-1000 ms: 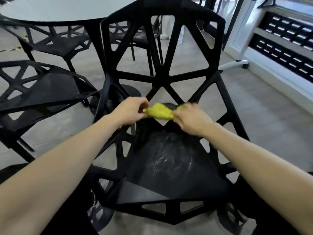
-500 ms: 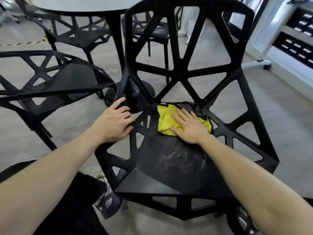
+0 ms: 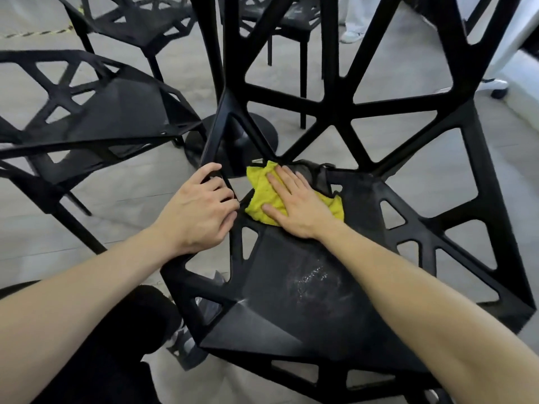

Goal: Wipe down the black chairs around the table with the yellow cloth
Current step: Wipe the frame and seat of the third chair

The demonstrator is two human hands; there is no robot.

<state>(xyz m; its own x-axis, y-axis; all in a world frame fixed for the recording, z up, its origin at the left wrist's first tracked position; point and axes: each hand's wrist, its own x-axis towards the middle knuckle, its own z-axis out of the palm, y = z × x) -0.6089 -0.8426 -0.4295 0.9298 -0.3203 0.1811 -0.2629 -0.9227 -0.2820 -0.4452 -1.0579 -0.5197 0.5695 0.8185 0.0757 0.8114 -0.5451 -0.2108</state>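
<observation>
A black chair (image 3: 306,287) with triangular cut-outs stands right in front of me, its backrest rising at the far side. The yellow cloth (image 3: 262,196) lies crumpled at the back left of the seat, near the foot of the backrest. My right hand (image 3: 294,205) presses flat on the cloth with straight fingers. My left hand (image 3: 198,211) grips the chair's left frame strut, fingers curled round it. The seat shows pale dusty smears near its middle.
A second black chair (image 3: 96,118) stands to the left, two more (image 3: 140,21) farther back. The table's black pedestal base (image 3: 233,141) sits on the grey floor behind the chair. My dark-trousered leg (image 3: 116,345) is at lower left. A white wheeled stand (image 3: 495,88) is at right.
My right hand has slid the cloth left and farther back on the seat. My left hand went from resting on the frame to curling round the strut. The view moved closer.
</observation>
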